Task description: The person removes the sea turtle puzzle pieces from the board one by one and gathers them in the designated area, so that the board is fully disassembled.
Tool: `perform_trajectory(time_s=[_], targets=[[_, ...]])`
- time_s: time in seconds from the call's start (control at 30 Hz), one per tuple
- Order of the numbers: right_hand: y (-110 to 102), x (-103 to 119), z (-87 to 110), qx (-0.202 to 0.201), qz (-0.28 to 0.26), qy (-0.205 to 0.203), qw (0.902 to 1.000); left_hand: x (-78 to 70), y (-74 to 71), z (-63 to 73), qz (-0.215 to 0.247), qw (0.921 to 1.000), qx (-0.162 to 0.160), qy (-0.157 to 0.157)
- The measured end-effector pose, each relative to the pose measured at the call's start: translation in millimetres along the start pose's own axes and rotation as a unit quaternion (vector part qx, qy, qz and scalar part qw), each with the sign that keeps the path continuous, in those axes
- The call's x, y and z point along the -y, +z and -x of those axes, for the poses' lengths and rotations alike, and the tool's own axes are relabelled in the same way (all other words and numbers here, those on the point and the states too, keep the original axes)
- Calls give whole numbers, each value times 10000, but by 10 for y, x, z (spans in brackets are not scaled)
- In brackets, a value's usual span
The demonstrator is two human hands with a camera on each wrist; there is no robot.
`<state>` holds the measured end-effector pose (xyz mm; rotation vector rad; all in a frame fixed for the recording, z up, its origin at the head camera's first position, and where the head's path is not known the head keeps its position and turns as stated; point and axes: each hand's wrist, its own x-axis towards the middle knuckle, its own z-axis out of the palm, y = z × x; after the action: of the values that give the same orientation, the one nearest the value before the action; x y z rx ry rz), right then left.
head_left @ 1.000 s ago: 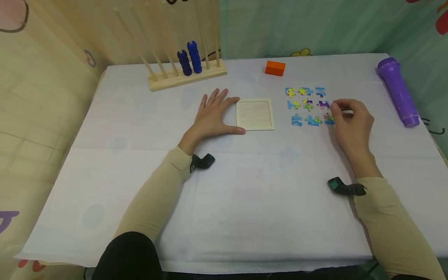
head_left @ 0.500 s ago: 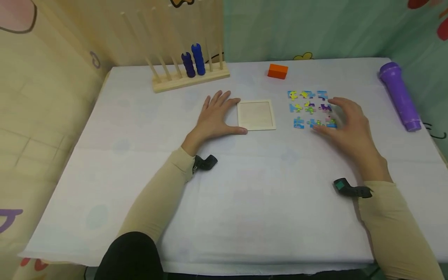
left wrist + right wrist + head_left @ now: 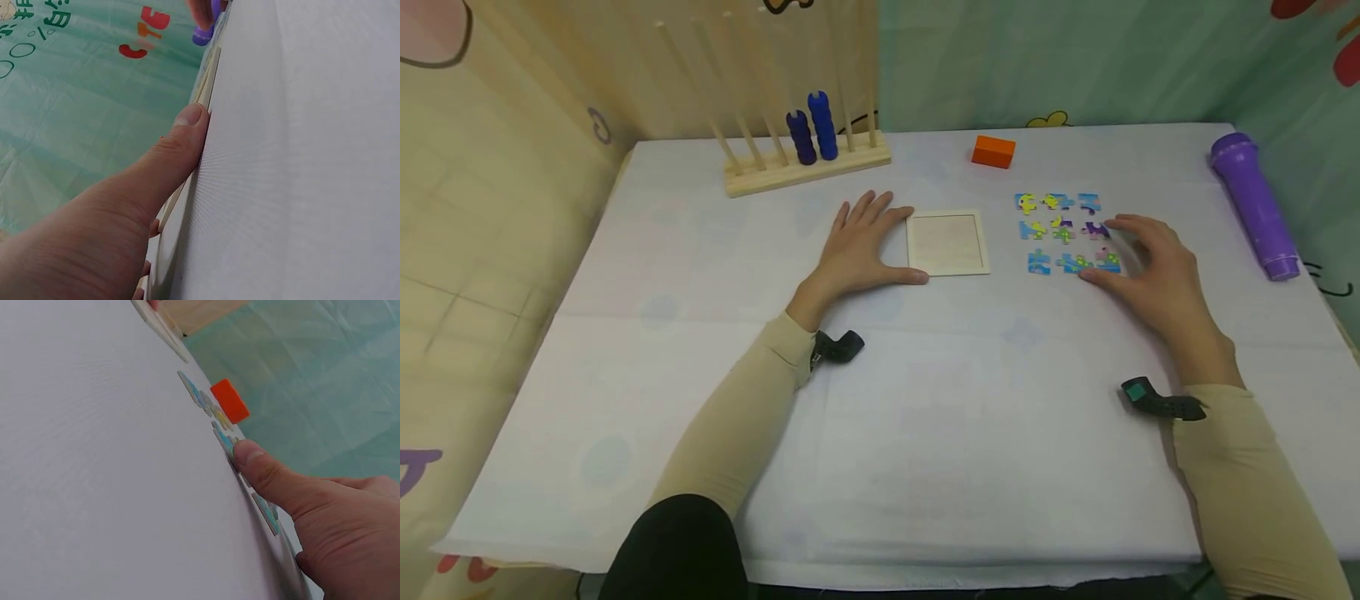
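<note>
Several colourful jigsaw pieces (image 3: 1039, 262) lie in three spaced rows on the white-covered table. My right hand (image 3: 1161, 275) is at their right side, thumb and index finger spread apart. In the right wrist view its thumb (image 3: 250, 456) rests at a bottom-row piece; the index fingertip is by the right-hand piece of the middle row. To the left lies a flat square wooden puzzle tray (image 3: 949, 242) with a raised rim and no pieces in it. My left hand (image 3: 853, 254) is spread, its thumb and index fingertips touching the tray's left corners.
A wooden peg rack (image 3: 808, 167) with blue stacked beads stands at the back left. Near the back edge sits an orange block (image 3: 993, 152). A purple cylinder like a toy flashlight (image 3: 1255, 207) lies on the right. Printed curtains (image 3: 1075, 62) hang behind the table.
My right hand has opened from a thumb-and-finger pinch beside the right column to a wide spread, its thumb now at the bottom row. The left hand stays by the tray.
</note>
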<state>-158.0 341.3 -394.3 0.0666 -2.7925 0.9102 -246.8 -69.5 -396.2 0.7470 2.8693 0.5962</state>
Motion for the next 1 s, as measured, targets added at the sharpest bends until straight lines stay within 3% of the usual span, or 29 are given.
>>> perform_trajectory(time_s=[0.2, 0.4, 1.0], targets=[[151, 200, 45, -367, -128, -386, 9985, 20, 33, -9, 2, 10000, -10, 27], [277, 297, 28, -290, -119, -912, 9953, 7, 35, -14, -2, 10000, -28, 23], [336, 311, 2, -273, -192, -1179, 9925, 12, 50, 9, 15, 10000, -65, 56]])
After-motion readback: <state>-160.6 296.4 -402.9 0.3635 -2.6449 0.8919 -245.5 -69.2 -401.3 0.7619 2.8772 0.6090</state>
